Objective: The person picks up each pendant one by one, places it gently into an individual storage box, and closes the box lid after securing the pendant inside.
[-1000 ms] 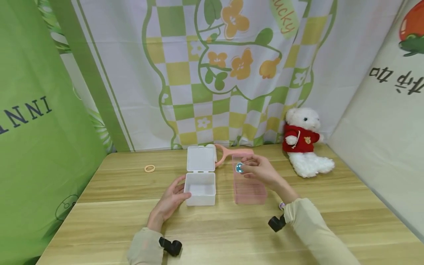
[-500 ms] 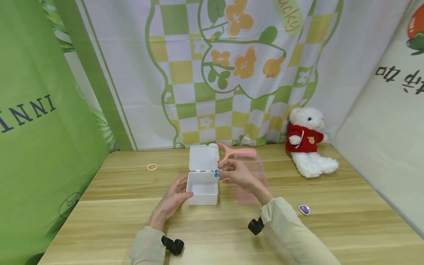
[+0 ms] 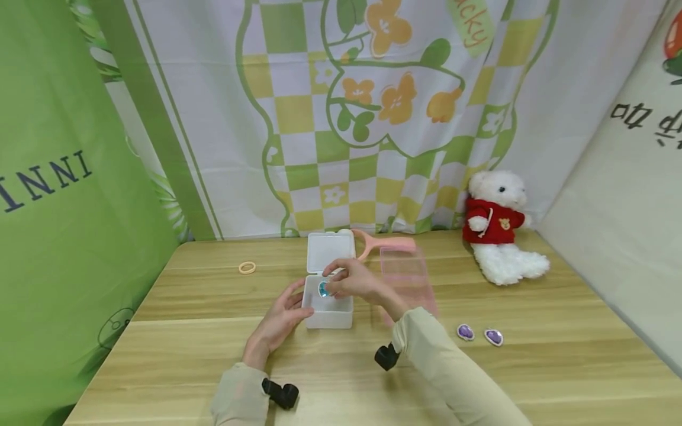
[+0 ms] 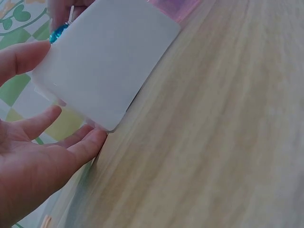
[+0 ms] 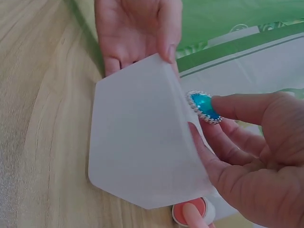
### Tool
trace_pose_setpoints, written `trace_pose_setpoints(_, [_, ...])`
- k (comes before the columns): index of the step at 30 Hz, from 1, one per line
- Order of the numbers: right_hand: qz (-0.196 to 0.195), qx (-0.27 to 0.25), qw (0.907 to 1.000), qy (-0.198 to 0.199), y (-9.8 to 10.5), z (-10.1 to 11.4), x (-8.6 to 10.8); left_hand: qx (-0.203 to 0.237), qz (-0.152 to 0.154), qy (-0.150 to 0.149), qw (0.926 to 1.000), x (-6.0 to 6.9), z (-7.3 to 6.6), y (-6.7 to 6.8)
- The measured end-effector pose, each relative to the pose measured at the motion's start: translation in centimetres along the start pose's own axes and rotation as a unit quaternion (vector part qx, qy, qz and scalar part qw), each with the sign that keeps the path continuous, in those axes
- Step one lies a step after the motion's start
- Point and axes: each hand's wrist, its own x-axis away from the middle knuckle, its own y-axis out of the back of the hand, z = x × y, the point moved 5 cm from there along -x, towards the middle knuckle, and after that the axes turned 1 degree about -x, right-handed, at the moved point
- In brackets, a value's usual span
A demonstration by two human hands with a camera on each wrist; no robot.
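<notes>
Over the open white plastic box (image 3: 329, 320), my right hand (image 3: 354, 281) is pinching one faceted blue gem (image 3: 322, 289), silver-beaded rim; left of this grip, my left hand (image 3: 279, 318) is holding the box; rightward, two white-rimmed purple gems (image 3: 466, 332) are lying.

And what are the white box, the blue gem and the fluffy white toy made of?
White box: probably plastic, matte, with smooth walls.
Blue gem: shiny plastic or glass, can't tell; it glints.
Fluffy white toy: soft-looking plush, judging by its furry tufts.
</notes>
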Motion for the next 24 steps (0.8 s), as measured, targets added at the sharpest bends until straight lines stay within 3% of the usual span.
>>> trace_pose_setpoints(4, [0.034, 0.091, 0.9952, 0.011, -0.4, 0.3, -0.6, 0.004, 0.004, 0.0, 1.0, 0.0, 0.0, 0.0])
trace_pose_setpoints(7, [0.059, 0.177, 0.9821, 0.024, -0.7, 0.9, -1.0, 0.002, 0.001, -0.002, 1.0, 0.2, -0.1, 0.1])
trace_pose_setpoints(11, [0.082, 0.301, 0.9498, 0.023, -1.1, 1.4, -1.6, 0.0, 0.004, -0.005, 1.0, 0.2, -0.2, 0.1])
trace_pose_setpoints(15, [0.097, 0.387, 0.9168, -0.001, -1.4, 1.5, -2.4, 0.003, 0.01, -0.006, 0.9999, 0.1, -0.2, 0.0])
trace_pose_setpoints(24, [0.112, 0.48, 0.8681, -0.057, -2.4, 1.2, -3.4, 0.011, 0.012, -0.005, 0.9999, 0.0, -0.1, 0.0])
